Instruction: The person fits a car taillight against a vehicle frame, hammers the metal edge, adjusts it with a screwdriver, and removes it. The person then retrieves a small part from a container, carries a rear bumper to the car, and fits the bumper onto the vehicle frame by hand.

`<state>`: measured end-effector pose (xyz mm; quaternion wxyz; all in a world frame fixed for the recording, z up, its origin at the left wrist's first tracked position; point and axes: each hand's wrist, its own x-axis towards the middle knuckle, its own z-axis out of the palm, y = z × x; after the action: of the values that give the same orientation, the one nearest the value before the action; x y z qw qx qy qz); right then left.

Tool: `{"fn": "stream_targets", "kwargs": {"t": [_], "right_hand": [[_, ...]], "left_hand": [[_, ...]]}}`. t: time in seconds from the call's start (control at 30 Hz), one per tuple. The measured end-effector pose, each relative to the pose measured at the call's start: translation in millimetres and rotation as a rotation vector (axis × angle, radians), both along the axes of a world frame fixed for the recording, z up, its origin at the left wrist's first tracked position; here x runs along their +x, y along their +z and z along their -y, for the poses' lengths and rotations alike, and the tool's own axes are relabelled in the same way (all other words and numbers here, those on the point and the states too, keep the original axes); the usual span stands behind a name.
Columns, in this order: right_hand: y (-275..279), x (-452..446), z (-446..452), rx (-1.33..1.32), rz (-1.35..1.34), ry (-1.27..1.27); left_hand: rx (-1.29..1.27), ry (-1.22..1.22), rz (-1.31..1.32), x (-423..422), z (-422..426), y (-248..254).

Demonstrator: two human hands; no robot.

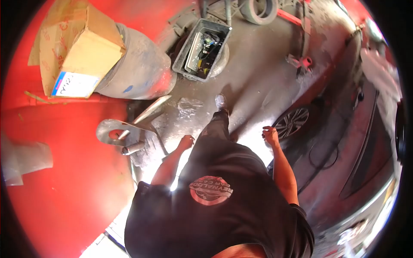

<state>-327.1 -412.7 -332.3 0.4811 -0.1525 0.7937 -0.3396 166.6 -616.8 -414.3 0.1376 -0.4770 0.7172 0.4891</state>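
Note:
My left hand point(186, 142) hangs at my side, beside my dark trouser leg point(215, 129). Its fingers are curled in, and I see nothing in them. My right hand point(269, 134) hangs on the other side, just left of a car wheel point(292, 122) in the view. Its fingers are bent too, with small dark spots at the fingertips; whether it holds something small I cannot make out. Neither hand touches the things around me. One shoe point(220, 101) is forward on the floor.
A dark car point(344, 150) stands along my right. Ahead are a black bin point(202, 49) with cables and parts, a tire point(260, 10) and a red-footed stand point(304, 62). On the left are a drum point(142, 64), a cardboard box point(94, 47) and a curved metal piece point(107, 129).

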Motion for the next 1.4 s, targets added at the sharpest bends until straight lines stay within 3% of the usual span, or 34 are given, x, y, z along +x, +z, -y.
{"fn": "stream_targets", "kwargs": {"t": [0.1,0.13,0.23,0.3,0.37,0.43,0.53,0.63,0.73,0.83,0.93,1.03,1.13,1.27,1.37,1.4], "right_hand": [[-23.9,-46.3,37.1,0.038,0.066,0.114],[-21.5,-56.3,51.1,0.059,0.015,0.204],[-19.5,-89.0,85.8,0.140,-0.053,0.459],[19.6,-97.3,134.0,0.157,-0.085,0.437],[25.8,-127.5,168.1,0.154,-0.048,0.453],[61.6,-146.8,228.3,0.145,-0.048,0.364],[66.5,-179.3,282.4,0.206,-0.101,0.550],[52.6,-221.5,332.0,0.235,-0.052,0.714],[30.8,-242.8,413.6,0.081,-0.030,0.842],[-19.8,-251.4,505.4,0.073,-0.152,1.152],[-68.4,-222.0,590.3,-0.290,-0.131,1.340],[-82.1,-187.0,659.7,-0.166,-0.192,1.403],[-111.4,-145.2,719.7,-0.209,-0.209,1.404],[-173.9,-111.5,742.2,-0.239,-0.163,1.423],[-226.3,-95.2,737.9,-0.178,-0.196,1.531],[-253.1,-95.1,734.4,-0.289,-0.176,1.560]], "left_hand": [[0.068,0.213,0.004,-43.2,26.4,-46.5],[-0.022,0.220,-0.097,-57.1,32.1,-60.9],[-0.332,-0.119,-0.029,-112.7,74.0,-60.6],[-0.072,0.382,-0.212,-158.9,101.4,-35.9],[-0.086,0.365,-0.177,-195.3,131.5,-7.8],[-0.067,0.527,-0.214,-231.9,166.6,7.8],[-0.105,0.749,-0.362,-260.3,182.1,12.1],[-0.112,0.845,-0.272,-279.1,167.7,-9.8],[-0.227,0.808,-0.069,-297.6,140.7,-29.7],[-0.226,0.901,-0.023,-316.9,106.4,-44.2],[-0.009,1.257,0.115,-355.2,121.4,11.9],[0.052,1.260,0.139,-387.5,99.9,-11.1],[0.285,1.130,0.215,-436.5,84.0,-52.3],[0.235,0.958,0.428,-479.2,102.8,-91.9],[0.208,0.790,0.327,-488.1,129.0,-115.4],[0.188,0.845,0.201,-492.5,135.5,-130.0]]}}
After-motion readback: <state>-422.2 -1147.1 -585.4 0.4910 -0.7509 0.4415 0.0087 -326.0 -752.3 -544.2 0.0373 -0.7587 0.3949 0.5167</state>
